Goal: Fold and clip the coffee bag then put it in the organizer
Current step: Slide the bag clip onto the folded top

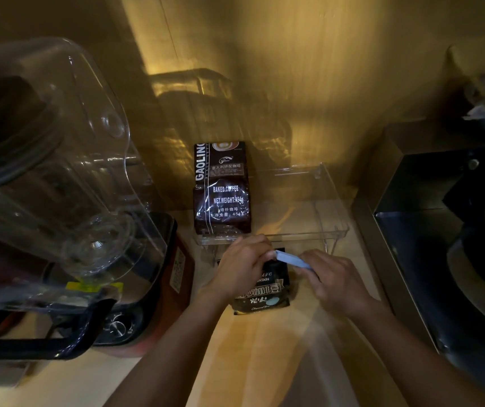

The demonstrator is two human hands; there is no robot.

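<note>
Coffee bag lies on the counter at 6 o'clock of the clear organizer. Your left hand and right hand both pinch the blue clip over its top. Foil looks soft, crinkly, slippery: grip the folded edge, not the belly.

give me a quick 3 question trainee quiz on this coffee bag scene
1. True or false: the brown coffee bag already stands in the clear organizer.
2. What spans the top of the black coffee bag between the left hand and right hand? A) blue clip B) scissors C) spoon
3. Which side of the organizer is the blender on?

Key: 1 true; 2 A; 3 left
</note>
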